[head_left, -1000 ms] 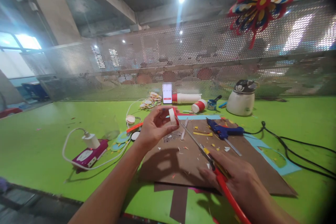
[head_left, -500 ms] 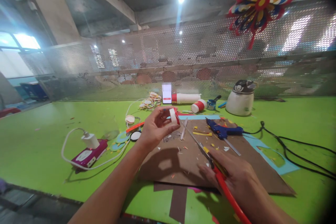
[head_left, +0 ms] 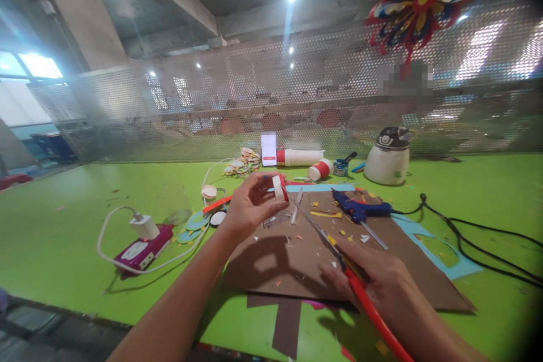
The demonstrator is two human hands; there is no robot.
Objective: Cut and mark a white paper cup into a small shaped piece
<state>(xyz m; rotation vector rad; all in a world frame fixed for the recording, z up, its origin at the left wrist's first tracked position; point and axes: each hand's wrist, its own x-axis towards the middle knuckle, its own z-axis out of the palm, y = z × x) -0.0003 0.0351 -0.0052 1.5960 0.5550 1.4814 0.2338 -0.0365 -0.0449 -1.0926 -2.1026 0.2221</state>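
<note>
Centrally, red-and-white ring (head_left: 280, 188) pinched in left hand's grip (head_left: 258, 201), raised over brown board (head_left: 263, 266); red-handled scissors (head_left: 324, 237) clasped in right hand's grip (head_left: 377, 277), lower right of frame, blades near ring.

Red/white ring (head_left: 280, 188) held upright in L hand (head_left: 250, 206); red-handled scissors (head_left: 358, 288) in R hand (head_left: 382, 277), tips at ring.

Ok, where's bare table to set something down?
Widest: green table left of the power strip, bar a few specks. Also right of the flask, beyond the black cord. Crowded: the cardboard, with glue gun and scraps, scissors in the right hand above it; and the back row, phone to flask.
</note>
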